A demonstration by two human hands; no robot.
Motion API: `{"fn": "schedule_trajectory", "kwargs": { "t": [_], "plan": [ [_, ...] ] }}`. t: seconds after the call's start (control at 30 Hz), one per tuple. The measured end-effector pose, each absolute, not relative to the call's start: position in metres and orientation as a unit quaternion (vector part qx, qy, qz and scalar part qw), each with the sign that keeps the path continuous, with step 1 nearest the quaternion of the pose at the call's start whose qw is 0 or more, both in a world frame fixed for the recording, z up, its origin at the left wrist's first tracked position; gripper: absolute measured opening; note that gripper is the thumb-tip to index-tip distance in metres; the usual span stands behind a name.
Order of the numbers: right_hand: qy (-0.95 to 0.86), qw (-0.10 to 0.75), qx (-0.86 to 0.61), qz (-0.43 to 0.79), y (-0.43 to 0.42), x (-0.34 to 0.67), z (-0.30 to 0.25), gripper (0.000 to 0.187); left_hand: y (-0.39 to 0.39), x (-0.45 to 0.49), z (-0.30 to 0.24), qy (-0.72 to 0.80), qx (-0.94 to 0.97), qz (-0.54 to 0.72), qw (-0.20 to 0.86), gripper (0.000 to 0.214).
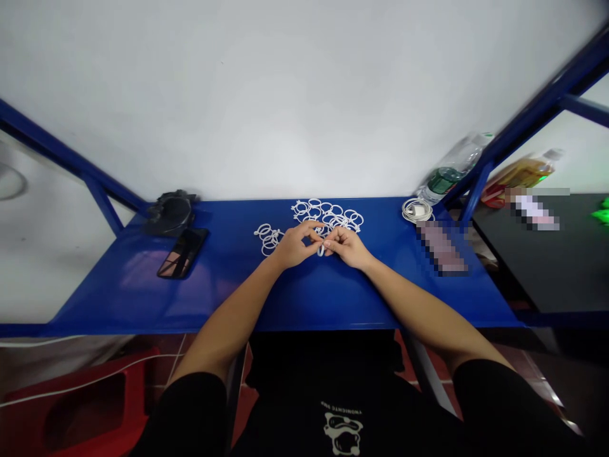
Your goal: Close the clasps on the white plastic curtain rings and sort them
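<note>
A small white ring (320, 251) is pinched between the fingertips of both hands, just above the blue table (328, 298). My left hand (297, 245) holds it from one side, thumb and index finger meeting near its top. From the other side my right hand (351, 247) grips it in a closed pinch. Behind the hands lies a loose pile of white rings (328, 212), some with small knobs on the rim; the fingers partly cover it. A smaller group of similar rings (269, 238) rests beside my left hand.
On the left are a black phone (183, 254) and a dark round device (172, 212). At the right stand a coiled white cable with plug (417, 211), a clear plastic bottle (447, 178) and a blurred-out flat item (442, 247). Blue frame bars (476, 190) slope up at both sides.
</note>
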State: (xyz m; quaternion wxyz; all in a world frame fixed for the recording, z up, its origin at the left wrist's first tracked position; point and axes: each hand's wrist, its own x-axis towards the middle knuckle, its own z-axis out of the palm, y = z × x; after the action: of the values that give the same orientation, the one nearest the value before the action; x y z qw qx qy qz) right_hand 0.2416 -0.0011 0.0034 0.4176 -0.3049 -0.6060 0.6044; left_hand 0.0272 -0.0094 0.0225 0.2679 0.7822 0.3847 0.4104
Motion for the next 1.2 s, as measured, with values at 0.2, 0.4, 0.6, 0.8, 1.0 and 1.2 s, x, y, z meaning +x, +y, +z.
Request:
{"fn": "schedule_trajectory", "kwargs": {
  "t": [0.2,0.4,0.6,0.8,1.0,1.2],
  "plan": [
    [-0.697,0.406,-0.339,0.485,0.001,0.243,-0.003,0.043,-0.005,0.025,0.024,0.375,0.824,0.374,0.202,0.027],
    [-0.807,0.398,-0.395,0.186,0.001,0.254,0.004,0.026,0.008,0.0,0.027,0.416,0.863,0.264,0.115,0.022],
    [-0.831,0.248,-0.486,0.106,0.004,0.259,0.003,0.038,0.019,-0.027,0.021,0.52,0.832,0.16,0.107,0.012],
    [-0.846,0.201,-0.486,0.09,0.006,0.258,0.002,0.023,0.016,-0.013,0.017,0.503,0.839,0.188,0.082,0.012],
    [-0.843,0.197,-0.494,0.088,0.007,0.259,0.0,0.023,0.006,0.015,0.012,0.413,0.879,0.218,0.095,0.018],
    [-0.823,0.312,-0.463,0.103,0.004,0.256,0.003,0.027,0.005,0.018,0.009,0.39,0.884,0.235,0.105,0.028]
  ]
}}
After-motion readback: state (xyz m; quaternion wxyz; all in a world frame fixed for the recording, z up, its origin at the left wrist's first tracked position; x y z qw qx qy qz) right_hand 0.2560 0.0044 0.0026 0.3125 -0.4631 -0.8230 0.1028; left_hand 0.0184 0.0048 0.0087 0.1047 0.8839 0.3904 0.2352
